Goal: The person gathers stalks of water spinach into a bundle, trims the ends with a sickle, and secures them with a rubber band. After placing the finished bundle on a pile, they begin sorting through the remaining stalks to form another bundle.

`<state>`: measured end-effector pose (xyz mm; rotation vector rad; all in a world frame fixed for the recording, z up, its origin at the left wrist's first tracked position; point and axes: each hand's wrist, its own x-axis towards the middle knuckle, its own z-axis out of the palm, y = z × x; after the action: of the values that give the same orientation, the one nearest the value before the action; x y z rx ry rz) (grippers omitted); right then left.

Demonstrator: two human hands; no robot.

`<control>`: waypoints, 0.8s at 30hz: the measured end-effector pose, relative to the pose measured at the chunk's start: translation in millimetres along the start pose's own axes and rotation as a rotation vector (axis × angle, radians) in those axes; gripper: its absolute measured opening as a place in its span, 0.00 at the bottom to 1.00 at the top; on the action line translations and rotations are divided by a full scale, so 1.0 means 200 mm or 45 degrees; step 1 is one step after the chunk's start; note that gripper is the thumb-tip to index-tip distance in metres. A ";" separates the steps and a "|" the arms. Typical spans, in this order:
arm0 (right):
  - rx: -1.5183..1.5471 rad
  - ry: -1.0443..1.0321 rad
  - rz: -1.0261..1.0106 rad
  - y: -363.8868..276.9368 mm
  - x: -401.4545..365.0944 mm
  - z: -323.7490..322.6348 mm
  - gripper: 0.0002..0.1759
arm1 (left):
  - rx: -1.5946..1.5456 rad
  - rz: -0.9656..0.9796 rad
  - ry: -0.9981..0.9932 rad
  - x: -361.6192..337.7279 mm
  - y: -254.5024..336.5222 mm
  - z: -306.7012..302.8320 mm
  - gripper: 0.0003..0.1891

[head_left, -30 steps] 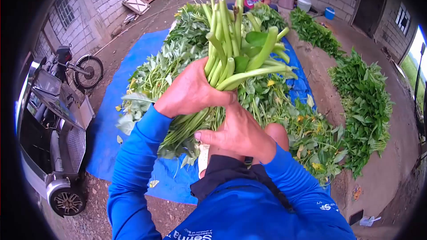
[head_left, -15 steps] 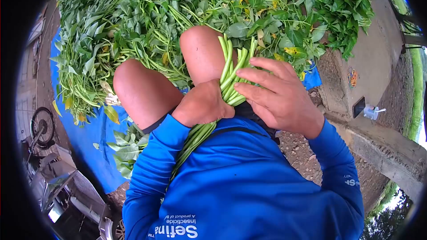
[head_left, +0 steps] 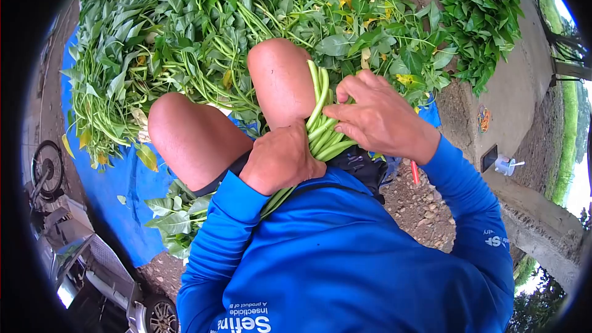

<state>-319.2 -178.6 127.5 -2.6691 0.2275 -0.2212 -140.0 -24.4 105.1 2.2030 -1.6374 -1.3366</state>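
A bunch of long green leafy-vegetable stems (head_left: pixel 320 124), which looks like water spinach, lies across my lap. My left hand (head_left: pixel 279 159) is wrapped round the bunch at its middle. Above that fist the pale cut ends fan out, and below it the stems run down along my left forearm, where leaves (head_left: pixel 179 214) show beside the sleeve. At the cut ends, my right hand (head_left: pixel 379 116) has its fingers curled, with thumb and index finger pinched on a stem. Its other fingers are folded and partly hide the stem tips.
A large heap of leafy stems (head_left: pixel 179 31) covers a blue tarp (head_left: pixel 132 203) past my knees. Bundled greens (head_left: pixel 484 15) lie at upper right beside a concrete ledge (head_left: pixel 542 216). Rubber bands (head_left: pixel 484 119), a plastic cup (head_left: pixel 505 165) and a thin red object (head_left: pixel 415 172) are at right.
My right hand has gone from spread fingers over the cut ends to a curled pinch there. My left hand keeps its hold. The red object now shows below my right wrist.
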 end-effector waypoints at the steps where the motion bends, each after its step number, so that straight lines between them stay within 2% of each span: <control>1: -0.030 -0.025 -0.009 0.01 0.01 0.01 0.09 | -0.013 0.003 -0.003 0.00 0.00 0.00 0.37; 4: 0.008 -0.132 -0.098 -0.02 0.02 -0.05 0.11 | -0.047 -0.008 -0.009 -0.01 -0.02 0.00 0.38; 7: 0.070 -0.295 -0.035 0.04 0.02 -0.01 0.18 | -0.056 0.001 -0.021 0.01 -0.02 -0.02 0.41; 13: 0.055 -0.174 -0.113 0.07 0.08 0.01 0.19 | -0.138 0.013 -0.034 0.01 -0.04 -0.04 0.45; 16: 0.011 -0.275 -0.078 0.08 0.08 0.02 0.20 | -0.154 0.012 -0.046 0.01 -0.04 -0.04 0.47; 19: -0.106 -0.322 -0.051 0.08 0.09 0.05 0.17 | -0.160 0.013 -0.061 0.01 -0.02 -0.05 0.49; 24: -0.165 -0.333 -0.091 0.01 0.12 -0.08 0.12 | -0.130 0.048 -0.028 0.00 -0.02 -0.02 0.52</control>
<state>-298.9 -191.6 143.3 -2.8012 0.0648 0.1259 -133.3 -25.0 105.2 2.0975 -1.5719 -1.4068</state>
